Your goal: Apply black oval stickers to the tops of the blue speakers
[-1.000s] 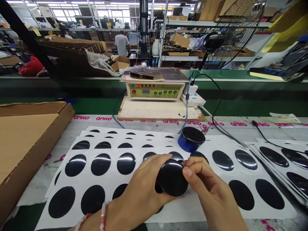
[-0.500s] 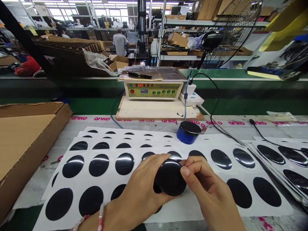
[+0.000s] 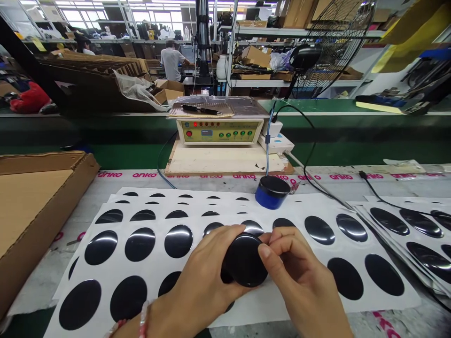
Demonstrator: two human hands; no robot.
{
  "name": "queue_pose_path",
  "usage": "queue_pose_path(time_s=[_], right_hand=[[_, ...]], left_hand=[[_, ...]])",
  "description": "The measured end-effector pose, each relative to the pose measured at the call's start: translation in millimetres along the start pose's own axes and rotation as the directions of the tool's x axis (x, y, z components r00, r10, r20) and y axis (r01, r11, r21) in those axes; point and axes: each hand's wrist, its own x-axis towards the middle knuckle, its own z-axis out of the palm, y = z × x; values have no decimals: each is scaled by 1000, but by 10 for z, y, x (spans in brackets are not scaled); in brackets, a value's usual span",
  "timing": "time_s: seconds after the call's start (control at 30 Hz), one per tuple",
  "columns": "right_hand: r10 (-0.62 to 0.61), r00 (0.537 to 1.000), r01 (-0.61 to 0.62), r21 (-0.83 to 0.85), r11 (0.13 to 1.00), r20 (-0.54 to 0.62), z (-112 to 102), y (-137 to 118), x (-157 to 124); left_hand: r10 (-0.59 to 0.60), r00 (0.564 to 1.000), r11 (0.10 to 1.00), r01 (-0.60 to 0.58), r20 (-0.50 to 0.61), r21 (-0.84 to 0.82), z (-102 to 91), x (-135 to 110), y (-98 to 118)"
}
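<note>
My left hand (image 3: pixel 207 272) is wrapped around a round black piece (image 3: pixel 245 260) with a smooth glossy flat face, tilted up toward me. Its sides are mostly covered by my fingers. At the right rim of that face, my right hand (image 3: pixel 299 272) presses thumb and fingertips together; whether a thin film lies between them is too small to tell. Beneath both hands lie white sheets (image 3: pixel 207 256) carrying rows of round black stickers (image 3: pixel 128 296). Just beyond the hands stands a short blue cylinder with a black top (image 3: pixel 273 192).
An open cardboard box (image 3: pixel 45 216) is at the left. More sticker sheets (image 3: pixel 398 239) are stacked at the right. Behind, a control box (image 3: pixel 218 132) with lit buttons sits on a wooden board (image 3: pixel 225 159), beside a white power strip (image 3: pixel 278 143) and cables. A fan (image 3: pixel 317 56) stands farther back.
The whole view has shifted slightly, so the bench items appear a little farther left. Both hands keep the same hold on the round black piece, with little visible finger motion.
</note>
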Motion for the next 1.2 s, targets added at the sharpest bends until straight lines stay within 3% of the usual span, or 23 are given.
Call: queue_pose_path(time_s=[0.37, 0.47, 0.63, 0.73, 0.83, 0.97, 1.1, 1.17, 1.2], right_hand=[[-40, 997, 38, -29, 999, -61, 51, 36, -44], [-20, 998, 19, -17, 1000, -63, 68, 74, -87], [56, 983, -32, -140, 990, 173, -98, -17, -11], [8, 995, 16, -246, 969, 95, -355, -171, 239], [-105, 994, 85, -417, 905, -25, -576, -249, 573], [-183, 977, 213, -617, 758, 111, -602, -3, 911], [-182, 962, 269, -606, 749, 201, -486, 380, 1036], [-186, 964, 263, -592, 761, 190, -495, 434, 1032], [-190, 967, 253, -589, 767, 168, -523, 416, 1010]], left_hand=[[-17, 1000, 1000, 17, -8, 19, -8, -1, 31], [100, 995, 980, -100, 5, 171, -4, -27, 16], [400, 904, 747, -416, 149, 518, -19, -12, 48], [472, 861, 649, -484, 188, 587, -39, 27, 93], [518, 830, 616, -529, 206, 584, -55, 50, 116], [571, 777, 598, -614, 265, 514, -44, 10, 134], [574, 768, 590, -629, 285, 506, -142, -25, 255], [577, 795, 618, -575, 188, 536, -346, 61, 296], [548, 830, 656, -503, 104, 562, -500, 147, 282]])
